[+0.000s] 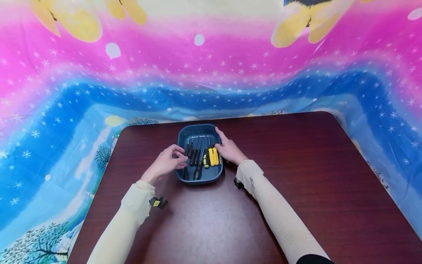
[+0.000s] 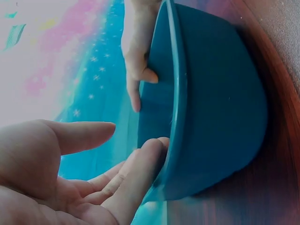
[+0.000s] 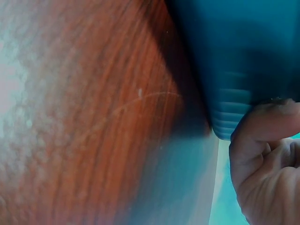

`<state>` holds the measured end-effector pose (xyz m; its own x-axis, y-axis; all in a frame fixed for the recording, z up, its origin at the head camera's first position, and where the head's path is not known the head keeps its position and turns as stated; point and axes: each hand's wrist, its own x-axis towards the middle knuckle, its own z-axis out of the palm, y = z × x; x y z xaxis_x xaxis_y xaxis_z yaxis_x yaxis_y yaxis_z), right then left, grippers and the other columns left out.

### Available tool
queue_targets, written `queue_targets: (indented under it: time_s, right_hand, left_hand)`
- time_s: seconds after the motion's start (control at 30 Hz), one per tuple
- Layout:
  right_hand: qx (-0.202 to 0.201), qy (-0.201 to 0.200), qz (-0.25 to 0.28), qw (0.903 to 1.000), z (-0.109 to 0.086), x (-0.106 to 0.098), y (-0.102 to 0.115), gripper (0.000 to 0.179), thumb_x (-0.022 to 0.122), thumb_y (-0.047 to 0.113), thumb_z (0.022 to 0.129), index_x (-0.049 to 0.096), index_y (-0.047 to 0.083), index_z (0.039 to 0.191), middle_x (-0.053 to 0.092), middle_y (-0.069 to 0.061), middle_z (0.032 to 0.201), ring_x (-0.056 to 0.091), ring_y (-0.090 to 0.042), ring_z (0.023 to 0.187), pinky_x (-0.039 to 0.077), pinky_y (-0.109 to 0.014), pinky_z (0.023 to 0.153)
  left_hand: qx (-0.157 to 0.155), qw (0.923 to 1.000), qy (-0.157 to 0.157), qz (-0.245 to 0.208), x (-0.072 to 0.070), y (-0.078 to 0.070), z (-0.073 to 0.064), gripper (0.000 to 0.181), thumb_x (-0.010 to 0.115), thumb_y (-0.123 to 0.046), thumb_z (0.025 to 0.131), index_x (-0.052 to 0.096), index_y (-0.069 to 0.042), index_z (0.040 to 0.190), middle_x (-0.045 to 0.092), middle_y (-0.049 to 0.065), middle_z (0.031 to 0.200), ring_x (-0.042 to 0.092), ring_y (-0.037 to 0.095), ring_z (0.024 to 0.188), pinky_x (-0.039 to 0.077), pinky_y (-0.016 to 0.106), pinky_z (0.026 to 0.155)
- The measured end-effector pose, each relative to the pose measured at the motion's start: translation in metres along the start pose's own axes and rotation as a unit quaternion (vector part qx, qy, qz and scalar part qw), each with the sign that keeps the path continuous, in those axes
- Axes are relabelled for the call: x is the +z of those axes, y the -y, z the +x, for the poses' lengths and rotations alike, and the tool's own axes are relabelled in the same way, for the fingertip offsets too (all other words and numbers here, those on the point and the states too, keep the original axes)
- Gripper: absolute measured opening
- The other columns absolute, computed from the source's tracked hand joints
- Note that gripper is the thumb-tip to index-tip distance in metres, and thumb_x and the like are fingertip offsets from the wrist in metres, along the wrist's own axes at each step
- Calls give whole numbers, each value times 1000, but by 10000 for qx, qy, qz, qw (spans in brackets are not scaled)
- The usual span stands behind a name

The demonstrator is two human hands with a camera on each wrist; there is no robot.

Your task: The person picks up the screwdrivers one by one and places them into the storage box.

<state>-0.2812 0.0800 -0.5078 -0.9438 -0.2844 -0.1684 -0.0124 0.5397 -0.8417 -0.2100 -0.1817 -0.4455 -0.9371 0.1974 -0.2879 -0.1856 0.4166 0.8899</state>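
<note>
A dark blue-grey plastic bin (image 1: 202, 181) stands on the table with several screwdrivers in it. Dark-handled screwdrivers (image 1: 194, 157) lie at its left and middle, one dark handle (image 1: 197, 171) nearer the front. Yellow-handled screwdrivers (image 1: 214, 157) and a black-and-yellow one (image 1: 206, 160) lie at its right. My right hand (image 1: 229, 149) grips the bin's right side, thumb over the rim and a bent finger (image 3: 262, 129) against the outer wall. My left hand (image 1: 168, 161) reaches over the left rim, thumb apart from the fingers. Its fingertips are partly hidden behind the rim in the left wrist view.
The dark red-brown wooden table (image 1: 204, 227) extends on both sides of the bin. Behind it and at both sides hangs a pink and blue cloth (image 1: 211, 73) with snowflakes and yellow butterflies.
</note>
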Motion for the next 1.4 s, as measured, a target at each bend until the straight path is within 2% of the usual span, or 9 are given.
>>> queue_targets:
  time_s: [0.1, 0.23, 0.43, 0.6, 0.9, 1.17, 1.3, 1.4]
  right_hand:
    - [11, 3, -45, 10000, 0, -2, 0, 74, 46, 21, 109, 6, 48, 164, 41, -1, 59, 42, -21, 41, 49, -41, 45]
    - [35, 69, -80, 9999, 0, -4, 0, 75, 47, 21, 108, 5, 48, 164, 40, -1, 57, 42, -22, 41, 50, -42, 46]
    - [-15, 132, -137, 9998, 0, -6, -1, 76, 48, 21, 108, 4, 46, 165, 41, -1, 58, 43, -21, 42, 52, -44, 49]
    - [-23, 143, -97, 9998, 0, -7, -1, 76, 47, 21, 108, 4, 47, 164, 41, -1, 58, 42, -21, 42, 51, -44, 48]
    - [-49, 183, 7, 9998, 2, -4, -1, 75, 47, 21, 109, 3, 49, 164, 42, -2, 58, 42, -22, 42, 51, -43, 47]
    - [-113, 162, -68, 9998, 3, -4, -1, 75, 48, 20, 108, 5, 44, 165, 42, -2, 58, 44, -21, 43, 53, -45, 49]
    - [-204, 270, -184, 9993, 1, -9, -3, 74, 50, 30, 109, 4, 42, 166, 48, -4, 62, 49, -23, 45, 55, -44, 53]
    - [-396, 171, -503, 9978, -2, -17, -4, 73, 51, 40, 108, 7, 39, 167, 55, -6, 69, 56, -25, 48, 56, -41, 58]
  left_hand:
    - [174, 9995, -92, 238, -7, 0, -2, 40, 64, -14, 102, 50, 4, 135, 64, 24, 116, 71, 42, 110, 59, 43, 93]
    - [559, 9963, -328, 570, -16, 1, -4, 35, 64, -15, 103, 55, 2, 132, 67, 26, 118, 71, 42, 108, 59, 46, 92]
    - [917, 9831, -763, 1390, -23, 8, -3, 33, 66, -15, 102, 62, -4, 132, 69, 17, 121, 70, 33, 112, 56, 51, 96]
    - [1177, 9737, -790, 1782, -21, 15, 1, 38, 66, -10, 101, 60, -3, 137, 67, 20, 129, 68, 35, 118, 54, 52, 99]
    - [1278, 9657, -770, 2124, -16, 23, 3, 41, 70, -6, 97, 61, -2, 136, 63, 22, 132, 67, 38, 117, 54, 53, 100]
    - [1393, 9617, -837, 2209, -15, 28, 4, 37, 70, -8, 97, 65, -8, 134, 66, 17, 130, 68, 34, 114, 55, 50, 99]
    - [1411, 9595, -769, 2315, -20, 29, 1, 43, 69, -13, 99, 62, -14, 142, 64, 14, 139, 68, 33, 118, 54, 50, 101]
    - [1427, 9527, -706, 2589, -27, 30, -3, 54, 68, -20, 101, 53, -20, 152, 56, 11, 151, 60, 34, 132, 48, 55, 108]
